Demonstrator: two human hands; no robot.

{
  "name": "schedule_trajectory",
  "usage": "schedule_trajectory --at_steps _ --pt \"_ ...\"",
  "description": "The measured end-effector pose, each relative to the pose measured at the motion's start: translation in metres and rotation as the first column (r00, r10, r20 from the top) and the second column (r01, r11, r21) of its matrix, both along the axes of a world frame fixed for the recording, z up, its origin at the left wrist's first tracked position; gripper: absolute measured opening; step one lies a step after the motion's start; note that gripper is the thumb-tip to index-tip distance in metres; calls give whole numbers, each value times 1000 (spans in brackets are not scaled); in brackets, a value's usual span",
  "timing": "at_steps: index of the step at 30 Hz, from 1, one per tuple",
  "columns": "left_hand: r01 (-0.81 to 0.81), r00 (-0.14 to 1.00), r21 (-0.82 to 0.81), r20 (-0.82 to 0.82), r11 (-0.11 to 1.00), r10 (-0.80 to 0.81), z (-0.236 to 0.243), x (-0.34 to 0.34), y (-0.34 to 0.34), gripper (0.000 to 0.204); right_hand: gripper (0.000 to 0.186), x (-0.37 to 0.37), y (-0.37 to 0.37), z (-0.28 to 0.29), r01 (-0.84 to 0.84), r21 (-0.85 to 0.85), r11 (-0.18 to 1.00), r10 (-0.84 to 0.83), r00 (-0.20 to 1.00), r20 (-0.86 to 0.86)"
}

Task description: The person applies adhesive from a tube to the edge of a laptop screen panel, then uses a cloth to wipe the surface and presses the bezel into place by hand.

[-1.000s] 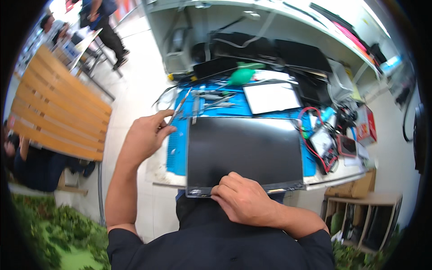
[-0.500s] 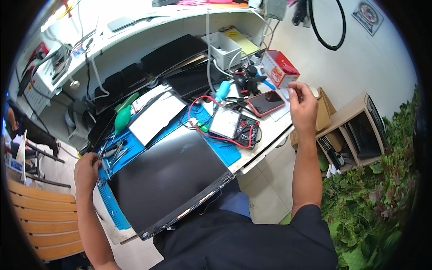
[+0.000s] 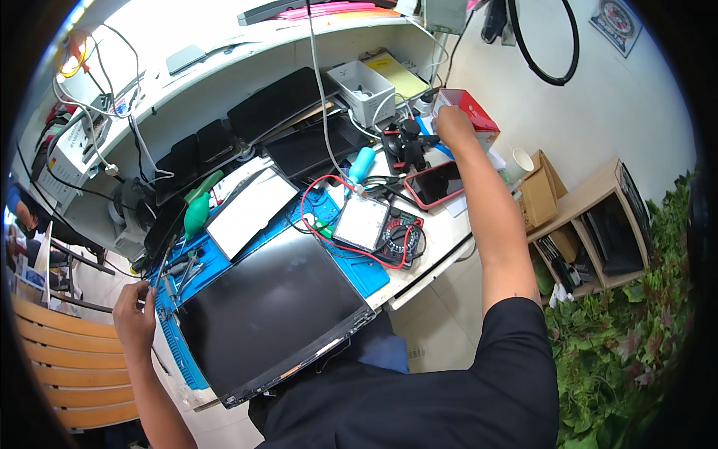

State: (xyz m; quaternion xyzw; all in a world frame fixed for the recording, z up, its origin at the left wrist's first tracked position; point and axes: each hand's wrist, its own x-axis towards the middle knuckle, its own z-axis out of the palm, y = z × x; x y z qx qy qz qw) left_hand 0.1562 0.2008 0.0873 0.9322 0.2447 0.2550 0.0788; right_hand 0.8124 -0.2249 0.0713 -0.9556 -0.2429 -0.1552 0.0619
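Observation:
A dark laptop screen panel [image 3: 269, 314] lies on the blue repair mat [image 3: 366, 273], its exposed lower strip toward me. Beside the mat's left edge is my left hand [image 3: 136, 318], thumb and fingers apart and nothing visible in it. Several thin tools, among them tweezers [image 3: 185, 278], lie just right of that hand. My right arm stretches to the far right of the table. There my right hand [image 3: 454, 127] is at the near left side of a red and white box [image 3: 471, 112]; its fingertips are hidden. Below it lies a red-edged phone [image 3: 435, 185], near a black clamp-like holder [image 3: 407, 146].
A multimeter [image 3: 402, 238] with a red lead, a white sheet [image 3: 253, 209], a green blower bulb [image 3: 197, 215] and a turquoise-handled tool [image 3: 361, 165] crowd the bench. Behind stands a grey bin [image 3: 364, 91]. A white cable [image 3: 318, 90] hangs down in front. A wooden chair [image 3: 67, 367] is at left.
My right hand has moved forward and left, from beside the table to the red box. My left hand has drawn back a little from the tools, its fingers more apart.

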Motion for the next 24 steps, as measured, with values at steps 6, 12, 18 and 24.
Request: schedule_trajectory --at_steps 6,12,18,24 --pt "-20 997 -28 71 999 22 1 -18 -35 12 33 20 25 -15 148 -96 984 -159 980 -123" --pt "-38 993 -55 111 998 44 9 -24 -51 12 30 -5 37 -1 194 19 981 -189 969 -157" --pt "-20 981 -149 190 989 48 11 -21 -62 11 35 -60 -9 25 156 291 944 -166 986 9" --pt "105 946 -143 321 984 -54 25 -20 -94 10 35 -173 -26 48 -180 695 696 137 984 117"
